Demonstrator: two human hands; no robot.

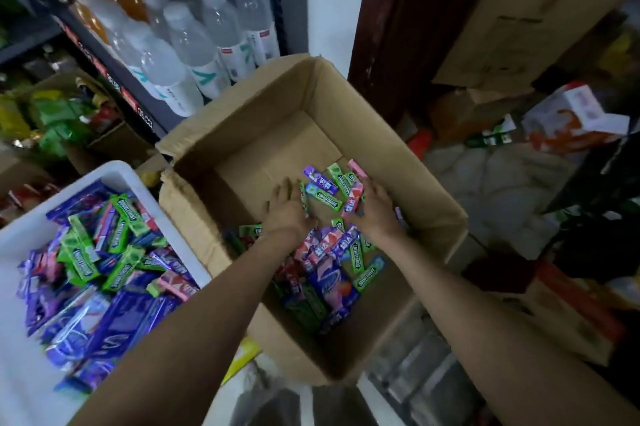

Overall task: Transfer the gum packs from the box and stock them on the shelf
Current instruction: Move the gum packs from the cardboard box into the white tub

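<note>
An open cardboard box [391, 162] holds loose gum packs [332, 273] in green, purple and pink, heaped at its near end. Both my hands are inside it, palms turned toward each other. My left hand [286, 209] presses its fingers against a green pack [304, 199] standing on edge. My right hand [375, 212] presses against a pink pack [354, 200] tilted up beside it. More green and purple packs [329, 183] lie between and just beyond my fingers. A white tub [20, 377] at the left is filled with the same kinds of gum packs [104, 270].
Behind the box stands a dark shelf with water bottles [194, 34] and orange drinks. Snack bags [59, 114] sit in cartons at far left. Stacked cardboard boxes [519, 27] and printed cartons [571, 117] crowd the right. A dark door frame [391, 27] rises behind the box.
</note>
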